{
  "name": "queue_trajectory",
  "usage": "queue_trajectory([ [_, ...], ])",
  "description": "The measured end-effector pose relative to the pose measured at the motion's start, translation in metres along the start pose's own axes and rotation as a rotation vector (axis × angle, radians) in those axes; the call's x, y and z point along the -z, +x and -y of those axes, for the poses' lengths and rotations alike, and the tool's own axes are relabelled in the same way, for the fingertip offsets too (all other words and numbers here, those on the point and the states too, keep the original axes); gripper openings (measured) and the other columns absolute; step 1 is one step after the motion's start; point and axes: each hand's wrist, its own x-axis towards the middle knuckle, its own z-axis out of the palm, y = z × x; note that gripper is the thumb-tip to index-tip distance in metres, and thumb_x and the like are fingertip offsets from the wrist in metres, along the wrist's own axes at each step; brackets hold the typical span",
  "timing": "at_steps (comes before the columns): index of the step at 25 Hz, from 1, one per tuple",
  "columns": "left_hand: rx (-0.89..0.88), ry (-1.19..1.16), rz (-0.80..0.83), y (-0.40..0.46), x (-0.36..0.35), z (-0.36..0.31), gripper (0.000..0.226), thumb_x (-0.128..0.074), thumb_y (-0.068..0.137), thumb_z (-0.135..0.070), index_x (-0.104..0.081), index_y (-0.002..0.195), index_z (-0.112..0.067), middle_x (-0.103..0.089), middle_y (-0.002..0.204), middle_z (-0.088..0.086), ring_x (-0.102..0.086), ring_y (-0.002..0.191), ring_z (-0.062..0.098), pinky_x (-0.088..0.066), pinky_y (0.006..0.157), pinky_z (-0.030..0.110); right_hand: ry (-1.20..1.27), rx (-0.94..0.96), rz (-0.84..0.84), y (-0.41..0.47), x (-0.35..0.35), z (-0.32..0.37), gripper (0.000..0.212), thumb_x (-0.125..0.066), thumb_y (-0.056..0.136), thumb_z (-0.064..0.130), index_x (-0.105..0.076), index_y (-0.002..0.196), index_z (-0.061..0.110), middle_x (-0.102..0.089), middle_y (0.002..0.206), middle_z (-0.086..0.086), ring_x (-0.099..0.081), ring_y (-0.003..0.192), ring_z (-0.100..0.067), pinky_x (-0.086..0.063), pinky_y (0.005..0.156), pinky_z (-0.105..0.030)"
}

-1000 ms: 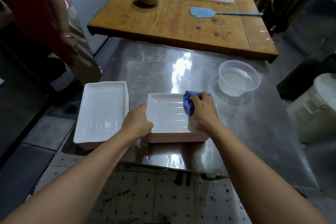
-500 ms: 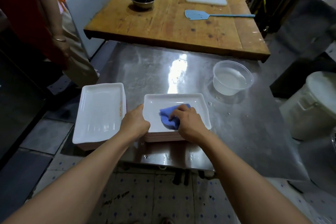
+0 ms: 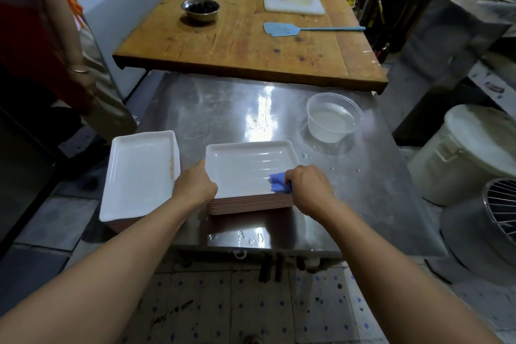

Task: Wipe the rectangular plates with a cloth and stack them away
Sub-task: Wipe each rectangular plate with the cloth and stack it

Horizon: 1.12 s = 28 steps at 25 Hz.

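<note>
Two stacks of white rectangular plates stand on the steel table (image 3: 363,204). The middle stack (image 3: 245,167) has wet streaks on its top plate. My right hand (image 3: 310,187) grips a blue cloth (image 3: 277,183) and presses it on that plate's near right corner. My left hand (image 3: 195,187) grips the near left corner of the same stack. The second stack (image 3: 139,173) sits at the table's left edge, partly overhanging it, with neither hand on it.
A clear plastic tub of water (image 3: 332,117) stands at the table's right rear. A wooden table (image 3: 237,45) behind carries a metal bowl, a cutting board with a cleaver and a blue spatula. A person (image 3: 42,45) stands at left. A white bucket (image 3: 469,153) sits right.
My right hand has dragged the blue cloth from the plate's far right corner across its middle to the near right corner. My left hand has stayed on the stack's near left corner.
</note>
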Motion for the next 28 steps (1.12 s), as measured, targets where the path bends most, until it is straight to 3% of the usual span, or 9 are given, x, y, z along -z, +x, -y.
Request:
queue_trajectory([
  [3,-0.03,0.285,-0.148,-0.01,-0.003,-0.013,0.049,-0.055,0.084,-0.015,-0.038,0.129,-0.015,-0.046,0.124,0.011,-0.053,0.107,0.032,-0.04,0.074,0.035,0.297,-0.138,-0.17,-0.009,0.007,-0.013,0.026,-0.05,0.08,-0.002,-0.067,0.097,0.007,-0.065,0.096,-0.015,-0.056,0.095,-0.034,-0.045,0.072,-0.032],
  [5,-0.236,0.348,-0.252,-0.017,-0.014,-0.024,0.044,-0.058,0.087,-0.029,-0.045,0.128,-0.018,-0.047,0.121,0.007,-0.051,0.108,0.027,-0.038,0.072,0.035,0.532,-0.235,-0.292,-0.014,0.012,-0.026,0.019,-0.052,0.079,0.0,-0.069,0.086,0.003,-0.066,0.081,-0.019,-0.061,0.076,-0.038,-0.053,0.068,-0.045],
  [8,-0.498,0.36,-0.195,-0.022,-0.035,-0.038,0.033,-0.062,0.085,-0.041,-0.063,0.112,-0.021,-0.053,0.108,0.0,-0.044,0.108,0.02,-0.039,0.072,0.032,0.697,-0.322,-0.333,-0.02,0.013,-0.038,0.019,-0.051,0.077,-0.004,-0.069,0.078,0.004,-0.065,0.068,-0.015,-0.062,0.061,-0.036,-0.054,0.061,-0.052],
  [12,-0.576,0.531,-0.246,-0.023,-0.056,-0.045,0.013,-0.055,0.089,-0.019,-0.068,0.092,-0.015,-0.056,0.092,-0.002,-0.048,0.094,0.018,-0.028,0.056,0.026,0.725,-0.337,-0.318,-0.028,0.006,-0.043,0.016,-0.056,0.08,-0.002,-0.069,0.083,0.006,-0.064,0.067,-0.009,-0.063,0.06,-0.033,-0.054,0.062,-0.052],
  [16,-0.627,0.407,-0.284,-0.027,-0.05,-0.039,0.011,-0.061,0.087,-0.018,-0.068,0.082,-0.013,-0.06,0.084,-0.001,-0.055,0.085,0.021,-0.028,0.052,0.025,0.755,-0.355,-0.317,-0.033,0.0,-0.042,0.022,-0.052,0.08,-0.006,-0.069,0.087,0.005,-0.065,0.071,-0.009,-0.063,0.066,-0.035,-0.054,0.065,-0.052],
  [19,-0.745,0.313,-0.357,-0.037,-0.041,-0.038,0.012,-0.072,0.073,-0.006,-0.061,0.071,-0.008,-0.058,0.072,0.004,-0.057,0.069,0.027,-0.029,0.044,0.025,0.803,-0.367,-0.356,-0.038,0.002,-0.04,0.027,-0.048,0.078,-0.01,-0.068,0.085,0.007,-0.062,0.064,-0.001,-0.064,0.065,-0.033,-0.056,0.063,-0.046],
  [21,-0.759,0.279,-0.402,-0.041,-0.033,-0.042,0.015,-0.071,0.075,-0.006,-0.056,0.074,-0.008,-0.058,0.066,0.006,-0.057,0.06,0.029,-0.03,0.042,0.028,0.849,-0.389,-0.376,-0.042,0.006,-0.037,0.03,-0.047,0.079,-0.011,-0.066,0.082,0.012,-0.057,0.057,0.007,-0.066,0.058,-0.023,-0.055,0.048,-0.031],
  [24,-0.774,0.313,-0.488,-0.039,-0.016,-0.055,0.017,-0.074,0.076,-0.008,-0.057,0.075,-0.007,-0.057,0.054,0.008,-0.054,0.043,0.031,-0.025,0.042,0.027,0.922,-0.4,-0.431,-0.046,0.017,-0.03,0.031,-0.046,0.079,-0.014,-0.063,0.08,0.012,-0.054,0.057,0.01,-0.058,0.042,0.001,-0.036,0.034,-0.005],
  [28,-0.618,0.141,-0.527,-0.043,0.016,-0.071,0.012,-0.055,0.092,-0.023,-0.055,0.093,-0.011,-0.064,0.073,0.012,-0.059,0.063,0.039,-0.03,0.054,0.032,0.878,-0.322,-0.562,-0.048,0.047,-0.018,0.024,-0.054,0.081,-0.005,-0.068,0.086,0.013,-0.065,0.072,-0.002,-0.062,0.061,-0.006,-0.051,0.056,-0.014],
])
